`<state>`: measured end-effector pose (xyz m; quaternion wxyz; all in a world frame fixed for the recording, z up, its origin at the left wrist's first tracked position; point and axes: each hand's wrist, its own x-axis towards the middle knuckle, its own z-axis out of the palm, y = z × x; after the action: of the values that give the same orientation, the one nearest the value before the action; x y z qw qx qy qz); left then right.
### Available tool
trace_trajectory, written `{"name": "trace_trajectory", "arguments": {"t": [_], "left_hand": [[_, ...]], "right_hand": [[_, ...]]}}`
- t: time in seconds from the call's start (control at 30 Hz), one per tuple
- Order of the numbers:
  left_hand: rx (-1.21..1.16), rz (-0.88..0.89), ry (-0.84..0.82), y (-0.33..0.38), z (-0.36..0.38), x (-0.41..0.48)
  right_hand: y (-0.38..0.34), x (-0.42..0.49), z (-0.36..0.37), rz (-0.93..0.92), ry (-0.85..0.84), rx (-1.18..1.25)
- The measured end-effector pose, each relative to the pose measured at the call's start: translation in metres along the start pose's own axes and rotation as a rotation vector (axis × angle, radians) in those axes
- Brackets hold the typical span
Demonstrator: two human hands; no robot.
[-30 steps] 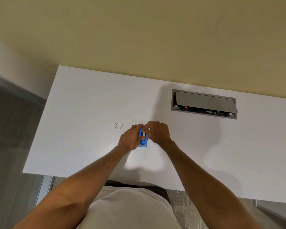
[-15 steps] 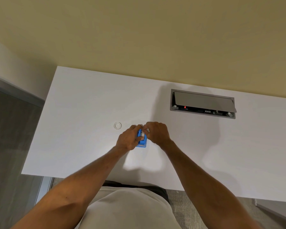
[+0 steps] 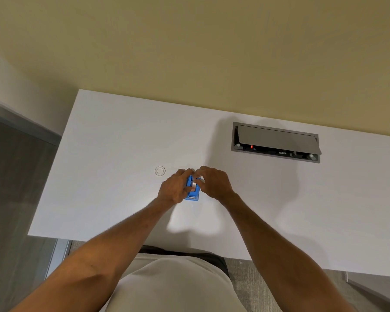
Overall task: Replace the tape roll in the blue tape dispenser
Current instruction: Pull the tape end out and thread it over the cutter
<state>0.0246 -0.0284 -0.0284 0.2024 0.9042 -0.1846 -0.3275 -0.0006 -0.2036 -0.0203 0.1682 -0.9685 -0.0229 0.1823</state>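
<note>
We see the left hand [image 3: 175,188] curled around the left side of the blue tape dispenser [image 3: 193,193], gripping it. The right hand [image 3: 213,183] comes in from the other side, its fingertips pinched at the pale tape roll [image 3: 192,184] seated in the dispenser's top; whether they truly clamp the roll or only touch it, we cannot tell. The dispenser stands on the white desk [image 3: 122,154], near the middle, between the two hands. Its long axis runs away from us toward the wall, with the near end, bearing a small pale slot, pointing at our body. Most of its far half is hidden under fingers. Just left of the hands lies a small white ring [image 3: 160,170] on the desk. Further right, well apart, sits a grey cable hatch [image 3: 277,140] with its flap raised; its contents are too dark to read, apart from one red light.
</note>
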Motion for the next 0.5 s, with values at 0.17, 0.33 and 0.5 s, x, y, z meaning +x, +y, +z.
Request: {"name": "trace_trajectory", "arguments": {"t": [0.17,0.33,0.5], "left_hand": [[0.01,0.011,-0.005,0.0005,-0.0029,0.0002],[0.02,0.015,-0.011,0.0017,-0.0052,-0.0006],[-0.002,0.005,-0.005,0.0021,-0.0051,-0.0017]], "right_hand": [[-0.0031,0.0016,-0.0001,0.08,0.023,0.062],[-0.0042,0.0053,-0.0022,0.091,0.034,0.066],[0.0002,-0.001,0.0031,0.041,0.013,0.064]]}}
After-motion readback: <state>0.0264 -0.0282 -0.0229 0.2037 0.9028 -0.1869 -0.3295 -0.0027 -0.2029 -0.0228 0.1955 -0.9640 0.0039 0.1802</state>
